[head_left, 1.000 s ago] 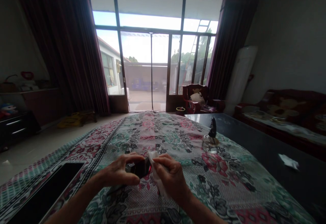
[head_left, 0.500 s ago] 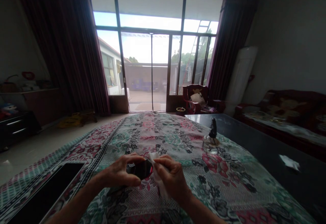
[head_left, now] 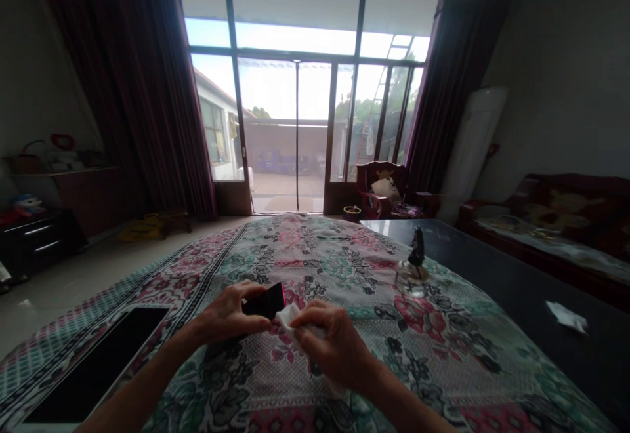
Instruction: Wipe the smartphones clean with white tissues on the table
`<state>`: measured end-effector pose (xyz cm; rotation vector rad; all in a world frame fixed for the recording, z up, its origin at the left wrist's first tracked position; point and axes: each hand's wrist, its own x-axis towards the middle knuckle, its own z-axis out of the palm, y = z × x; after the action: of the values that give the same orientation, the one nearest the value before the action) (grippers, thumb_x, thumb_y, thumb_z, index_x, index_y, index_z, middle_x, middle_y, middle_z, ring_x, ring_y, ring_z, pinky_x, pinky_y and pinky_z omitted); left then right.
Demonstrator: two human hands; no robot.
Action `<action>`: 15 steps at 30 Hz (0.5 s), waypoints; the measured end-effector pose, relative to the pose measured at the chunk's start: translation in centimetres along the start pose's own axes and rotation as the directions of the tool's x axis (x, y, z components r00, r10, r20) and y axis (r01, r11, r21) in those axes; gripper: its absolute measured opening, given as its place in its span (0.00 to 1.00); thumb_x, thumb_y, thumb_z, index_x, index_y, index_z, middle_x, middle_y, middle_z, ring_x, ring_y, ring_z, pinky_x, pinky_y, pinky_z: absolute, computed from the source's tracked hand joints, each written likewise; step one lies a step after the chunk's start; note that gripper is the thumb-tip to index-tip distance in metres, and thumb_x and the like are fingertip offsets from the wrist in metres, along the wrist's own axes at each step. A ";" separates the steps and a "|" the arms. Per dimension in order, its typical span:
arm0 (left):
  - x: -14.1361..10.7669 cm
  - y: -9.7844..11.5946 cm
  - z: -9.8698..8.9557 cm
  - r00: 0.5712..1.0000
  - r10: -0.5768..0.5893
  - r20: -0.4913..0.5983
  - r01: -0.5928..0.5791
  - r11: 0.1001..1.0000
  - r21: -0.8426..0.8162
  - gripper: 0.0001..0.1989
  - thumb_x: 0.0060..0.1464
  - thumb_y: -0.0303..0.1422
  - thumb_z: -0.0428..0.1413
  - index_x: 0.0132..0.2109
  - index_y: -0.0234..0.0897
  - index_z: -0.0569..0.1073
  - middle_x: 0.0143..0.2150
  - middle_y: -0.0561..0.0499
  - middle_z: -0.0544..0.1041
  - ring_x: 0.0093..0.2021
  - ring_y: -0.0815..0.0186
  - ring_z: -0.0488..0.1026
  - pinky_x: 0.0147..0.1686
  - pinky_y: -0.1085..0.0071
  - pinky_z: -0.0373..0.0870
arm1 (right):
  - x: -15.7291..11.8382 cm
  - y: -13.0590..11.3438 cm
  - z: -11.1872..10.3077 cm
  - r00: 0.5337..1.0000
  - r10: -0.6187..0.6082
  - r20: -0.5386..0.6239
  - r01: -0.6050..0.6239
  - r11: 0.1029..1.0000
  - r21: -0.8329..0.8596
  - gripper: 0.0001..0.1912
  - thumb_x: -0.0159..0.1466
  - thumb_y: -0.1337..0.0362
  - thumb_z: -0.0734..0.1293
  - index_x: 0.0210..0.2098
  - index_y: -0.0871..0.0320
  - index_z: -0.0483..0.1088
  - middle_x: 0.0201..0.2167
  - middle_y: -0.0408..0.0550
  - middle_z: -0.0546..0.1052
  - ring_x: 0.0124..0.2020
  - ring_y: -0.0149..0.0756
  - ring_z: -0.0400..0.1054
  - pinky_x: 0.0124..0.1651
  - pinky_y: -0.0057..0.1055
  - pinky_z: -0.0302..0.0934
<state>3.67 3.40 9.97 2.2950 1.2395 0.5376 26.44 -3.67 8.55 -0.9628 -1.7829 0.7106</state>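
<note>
My left hand [head_left: 229, 315] grips a small black phone-like device [head_left: 267, 301] with a red edge, thumb below and fingers above. The device is tilted, its dark face toward me. In my right hand [head_left: 335, 341] a white tissue [head_left: 287, 316] is pinched between thumb and forefinger. The tissue's tip is by the device's lower right corner; whether it touches I cannot tell. Both hands are over a flowered tablecloth [head_left: 339, 288]. To the left lies a white-framed tablet [head_left: 98, 364], screen dark.
A clear glass bottle with a black top [head_left: 415, 266] stands on the cloth to the right. Another crumpled tissue [head_left: 567, 317] lies on the dark tabletop [head_left: 497, 282]. Beyond the table are a wooden armchair [head_left: 381, 187] and a glass door [head_left: 290, 138].
The device has tilted and risen slightly in my left hand. My right hand and its tissue have shifted from the device's right edge toward its lower right corner.
</note>
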 end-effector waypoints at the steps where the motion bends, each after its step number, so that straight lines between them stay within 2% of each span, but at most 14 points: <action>1: 0.0 -0.1 0.0 1.000 -0.016 -0.015 0.017 0.999 0.041 0.27 0.42 0.49 0.61 0.48 0.40 0.75 0.40 0.51 0.75 0.39 0.62 0.71 0.38 0.69 0.67 | -0.1 -0.1 -0.2 0.999 0.019 0.044 -0.018 0.999 -0.038 0.12 0.53 0.72 0.64 0.28 0.55 0.78 0.27 0.43 0.75 0.29 0.31 0.67 0.34 0.29 0.60; 3: 0.1 -0.2 0.1 0.997 -0.061 -0.049 0.066 0.993 0.100 0.27 0.41 0.50 0.61 0.47 0.40 0.76 0.39 0.51 0.75 0.38 0.62 0.72 0.38 0.69 0.67 | -0.3 -0.6 -0.9 0.979 0.100 0.180 -0.086 0.993 -0.086 0.11 0.53 0.72 0.64 0.28 0.55 0.78 0.25 0.42 0.74 0.28 0.29 0.65 0.33 0.27 0.59; 4: 0.1 -0.2 0.1 0.994 -0.084 -0.066 0.091 0.989 0.118 0.27 0.41 0.50 0.61 0.47 0.40 0.76 0.39 0.51 0.75 0.38 0.61 0.72 0.38 0.68 0.67 | -0.3 -1.0 -1.4 0.942 0.159 0.295 -0.139 0.986 -0.088 0.10 0.53 0.71 0.65 0.30 0.55 0.78 0.25 0.41 0.74 0.28 0.29 0.65 0.32 0.26 0.58; 5: 0.1 -0.2 0.1 0.992 -0.101 -0.080 0.110 0.985 0.131 0.28 0.41 0.51 0.60 0.47 0.40 0.76 0.39 0.51 0.75 0.39 0.60 0.72 0.39 0.68 0.67 | -0.4 -1.3 -1.9 0.880 0.207 0.426 -0.192 0.978 -0.078 0.10 0.53 0.69 0.66 0.32 0.55 0.79 0.25 0.41 0.75 0.27 0.28 0.65 0.31 0.26 0.57; 6: 0.1 -0.2 0.1 0.989 -0.112 -0.095 0.125 0.982 0.141 0.28 0.41 0.51 0.60 0.47 0.39 0.76 0.39 0.50 0.76 0.39 0.60 0.72 0.40 0.67 0.67 | -0.4 -1.7 -2.3 0.795 0.240 0.557 -0.249 0.967 -0.062 0.09 0.54 0.66 0.68 0.34 0.54 0.78 0.25 0.41 0.75 0.27 0.28 0.65 0.30 0.25 0.57; 7: 0.1 -0.2 0.2 0.987 -0.119 -0.109 0.135 0.980 0.148 0.29 0.40 0.52 0.60 0.47 0.39 0.76 0.40 0.49 0.76 0.40 0.59 0.72 0.41 0.67 0.67 | -0.3 -1.9 -2.7 0.725 0.230 0.649 -0.281 0.959 -0.027 0.09 0.54 0.63 0.69 0.35 0.54 0.78 0.28 0.41 0.75 0.28 0.28 0.65 0.31 0.24 0.57; 8: 0.1 -0.2 0.3 0.985 -0.124 -0.119 0.142 0.978 0.154 0.30 0.40 0.53 0.60 0.47 0.39 0.76 0.41 0.49 0.76 0.41 0.58 0.72 0.41 0.66 0.67 | -0.2 -2.0 -3.0 0.709 0.202 0.675 -0.288 0.958 0.016 0.09 0.54 0.61 0.69 0.34 0.55 0.78 0.30 0.42 0.76 0.29 0.28 0.65 0.32 0.24 0.57; 9: 0.2 -0.3 0.4 0.983 -0.132 -0.127 0.151 0.975 0.161 0.31 0.40 0.54 0.59 0.47 0.38 0.76 0.41 0.48 0.76 0.41 0.57 0.72 0.42 0.66 0.67 | -0.1 -1.8 -3.1 0.738 0.183 0.650 -0.292 0.954 0.062 0.09 0.55 0.59 0.69 0.32 0.56 0.78 0.31 0.42 0.75 0.30 0.27 0.65 0.32 0.24 0.57; 10: 0.2 -0.4 0.6 0.980 -0.142 -0.137 0.164 0.972 0.169 0.32 0.40 0.54 0.59 0.48 0.38 0.76 0.42 0.48 0.76 0.42 0.57 0.72 0.42 0.66 0.67 | 0.1 -1.5 -2.9 0.787 0.179 0.590 -0.296 0.949 0.106 0.10 0.56 0.58 0.68 0.31 0.57 0.77 0.30 0.43 0.74 0.28 0.27 0.63 0.31 0.24 0.56; 12: 0.4 -0.7 1.3 0.973 -0.163 -0.163 0.193 0.962 0.194 0.33 0.39 0.55 0.59 0.49 0.38 0.75 0.42 0.47 0.76 0.42 0.56 0.72 0.42 0.66 0.66 | 0.3 -0.5 -2.1 0.870 0.234 0.433 -0.337 0.925 0.176 0.12 0.59 0.57 0.65 0.30 0.58 0.76 0.23 0.41 0.69 0.23 0.25 0.58 0.26 0.23 0.51; 14: 0.6 -1.0 2.2 0.966 -0.169 -0.194 0.213 0.950 0.229 0.34 0.39 0.55 0.59 0.49 0.38 0.75 0.42 0.46 0.76 0.44 0.55 0.72 0.43 0.65 0.66 | 0.3 0.6 -0.8 0.889 0.302 0.345 -0.394 0.887 0.240 0.11 0.58 0.57 0.66 0.32 0.59 0.74 0.20 0.38 0.64 0.20 0.23 0.52 0.23 0.23 0.47; 15: 0.7 -1.1 2.6 0.963 -0.170 -0.207 0.220 0.944 0.246 0.33 0.38 0.55 0.60 0.49 0.38 0.75 0.42 0.46 0.75 0.45 0.54 0.72 0.44 0.65 0.66 | 0.2 1.1 -0.2 0.880 0.326 0.344 -0.427 0.860 0.279 0.11 0.57 0.57 0.66 0.32 0.58 0.74 0.19 0.37 0.63 0.20 0.23 0.51 0.23 0.23 0.45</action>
<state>4.73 3.90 7.32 2.3410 1.7026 0.5475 26.91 -2.92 7.85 -1.0149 -1.6369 1.4344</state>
